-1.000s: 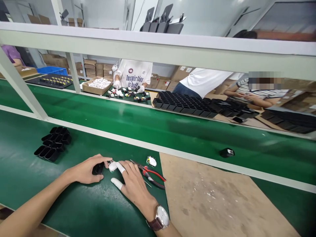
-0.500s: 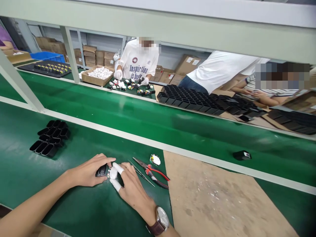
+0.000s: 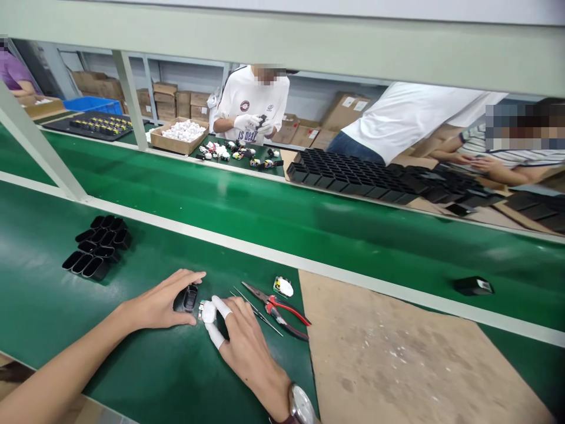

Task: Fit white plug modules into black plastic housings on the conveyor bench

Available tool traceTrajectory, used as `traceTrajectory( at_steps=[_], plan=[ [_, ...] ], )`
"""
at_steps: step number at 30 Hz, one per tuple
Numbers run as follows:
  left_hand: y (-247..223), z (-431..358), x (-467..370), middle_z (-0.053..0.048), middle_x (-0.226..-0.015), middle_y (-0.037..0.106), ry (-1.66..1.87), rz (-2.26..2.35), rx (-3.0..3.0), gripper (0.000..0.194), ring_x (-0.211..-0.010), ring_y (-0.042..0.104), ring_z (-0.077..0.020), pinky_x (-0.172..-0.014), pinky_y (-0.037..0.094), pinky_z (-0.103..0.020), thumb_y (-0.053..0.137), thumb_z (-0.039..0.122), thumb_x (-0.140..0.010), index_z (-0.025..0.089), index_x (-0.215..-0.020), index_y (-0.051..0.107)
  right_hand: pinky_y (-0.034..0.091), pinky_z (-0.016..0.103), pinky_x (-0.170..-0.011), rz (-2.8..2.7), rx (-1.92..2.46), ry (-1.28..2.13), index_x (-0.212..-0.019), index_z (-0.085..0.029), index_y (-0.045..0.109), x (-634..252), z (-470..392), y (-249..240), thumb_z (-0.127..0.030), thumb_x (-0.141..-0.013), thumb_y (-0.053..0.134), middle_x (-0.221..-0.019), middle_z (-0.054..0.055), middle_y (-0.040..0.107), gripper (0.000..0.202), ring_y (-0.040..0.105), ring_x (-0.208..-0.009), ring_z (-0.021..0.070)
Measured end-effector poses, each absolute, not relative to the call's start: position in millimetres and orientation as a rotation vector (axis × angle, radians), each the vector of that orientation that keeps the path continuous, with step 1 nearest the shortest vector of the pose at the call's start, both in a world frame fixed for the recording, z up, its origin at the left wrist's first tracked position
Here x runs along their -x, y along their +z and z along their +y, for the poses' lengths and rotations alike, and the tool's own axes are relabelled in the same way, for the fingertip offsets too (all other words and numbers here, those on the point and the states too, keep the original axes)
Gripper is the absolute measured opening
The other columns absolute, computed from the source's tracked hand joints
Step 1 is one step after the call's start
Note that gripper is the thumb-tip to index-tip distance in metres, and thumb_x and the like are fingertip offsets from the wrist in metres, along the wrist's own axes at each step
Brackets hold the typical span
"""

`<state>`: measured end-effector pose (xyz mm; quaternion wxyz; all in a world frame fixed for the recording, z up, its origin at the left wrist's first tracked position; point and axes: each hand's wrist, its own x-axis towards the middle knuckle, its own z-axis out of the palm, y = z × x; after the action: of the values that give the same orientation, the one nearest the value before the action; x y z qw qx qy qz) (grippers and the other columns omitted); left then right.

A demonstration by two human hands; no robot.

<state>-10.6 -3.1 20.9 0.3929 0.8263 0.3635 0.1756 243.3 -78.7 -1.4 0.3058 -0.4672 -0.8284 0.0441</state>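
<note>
My left hand (image 3: 161,303) is open on the green bench, thumb and forefinger spread around a small black plastic housing (image 3: 190,298). Whether its palm side touches the housing is unclear. Just to the right, my right hand (image 3: 247,333), with white finger cots on thumb and forefinger, grips a small white-topped circuit board part (image 3: 209,312). Small coloured bits show at that part's left edge. Red-handled long-nose pliers (image 3: 276,306) and thin metal tweezers (image 3: 260,315) lie beyond my right hand. Another white-topped part (image 3: 283,287) rests near them.
Several black open cases (image 3: 95,247) stand grouped at left. A worn brown board (image 3: 397,353) covers the right bench. One black case (image 3: 474,286) lies on the green belt (image 3: 247,197). Across it, co-workers sit behind a carton of white parts (image 3: 179,138) and rows of black cases (image 3: 353,176).
My left thumb and forefinger have spread apart, showing more of the housing. The black case on the belt has shifted right. The co-worker opposite has raised both gloved hands. The view has shifted slightly.
</note>
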Motion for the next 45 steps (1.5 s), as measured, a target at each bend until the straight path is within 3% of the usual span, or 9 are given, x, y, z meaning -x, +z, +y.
traceTrajectory(
  at_steps=[3, 9, 16, 27, 36, 45],
  plan=[
    [27, -3, 12, -0.011, -0.148, 0.053, 0.465, 0.943, -2.115, 0.099, -0.135, 0.058, -0.0301, -0.117, 0.049, -0.048, 0.087, 0.026, -0.083, 0.037, -0.164, 0.032, 0.059, 0.048, -0.092, -2.078, 1.202, 0.135, -0.141, -0.019, 0.052, -243, -78, 5, -0.012, -0.101, 0.057, -0.117, 0.012, 0.068, 0.041, 0.064, -0.107, 0.0271],
    [19, -8, 2, -0.008, -0.134, 0.064, 0.558, 0.907, -2.159, 0.081, -0.122, 0.065, -0.0255, -0.110, 0.054, -0.043, 0.073, 0.019, -0.093, 0.035, -0.162, 0.033, 0.058, 0.047, -0.096, -1.944, 1.093, 0.200, -0.146, -0.023, 0.051, -250, -81, 18, -0.006, -0.097, 0.060, -0.121, 0.012, 0.063, 0.053, 0.062, -0.113, 0.0258],
    [10, -20, -12, -0.008, -0.144, 0.064, 0.666, 0.823, -2.263, 0.084, -0.134, 0.056, -0.0256, -0.114, 0.050, -0.045, 0.065, 0.015, -0.100, 0.036, -0.167, 0.020, 0.060, 0.053, -0.098, -1.985, 1.064, 0.140, -0.159, -0.022, 0.038, -256, -84, 16, -0.010, -0.099, 0.063, -0.125, 0.015, 0.067, 0.066, 0.065, -0.116, 0.0291],
    [9, -20, -12, -0.007, -0.150, 0.063, 0.667, 0.828, -2.252, 0.087, -0.141, 0.053, -0.0245, -0.119, 0.046, -0.047, 0.063, 0.013, -0.100, 0.038, -0.169, 0.014, 0.060, 0.051, -0.095, -2.046, 1.081, 0.142, -0.163, -0.021, 0.030, -260, -85, 17, -0.009, -0.099, 0.063, -0.126, 0.015, 0.066, 0.073, 0.062, -0.114, 0.0301],
    [10, -21, -12, -0.007, -0.152, 0.061, 0.615, 0.843, -2.290, 0.086, -0.140, 0.053, -0.0249, -0.118, 0.047, -0.045, 0.060, 0.013, -0.101, 0.038, -0.168, 0.012, 0.060, 0.049, -0.092, -2.100, 1.138, 0.156, -0.163, -0.022, 0.027, -259, -85, 20, -0.016, -0.104, 0.057, -0.124, 0.013, 0.066, 0.066, 0.062, -0.111, 0.0299],
    [11, -21, -14, -0.008, -0.150, 0.062, 0.578, 0.820, -2.316, 0.085, -0.140, 0.052, -0.0260, -0.115, 0.050, -0.047, 0.057, 0.012, -0.103, 0.037, -0.169, 0.009, 0.060, 0.048, -0.092, -2.159, 1.155, 0.121, -0.161, -0.015, 0.031, -258, -84, 29, -0.018, -0.107, 0.052, -0.122, 0.014, 0.067, 0.059, 0.062, -0.108, 0.0293]
  ],
)
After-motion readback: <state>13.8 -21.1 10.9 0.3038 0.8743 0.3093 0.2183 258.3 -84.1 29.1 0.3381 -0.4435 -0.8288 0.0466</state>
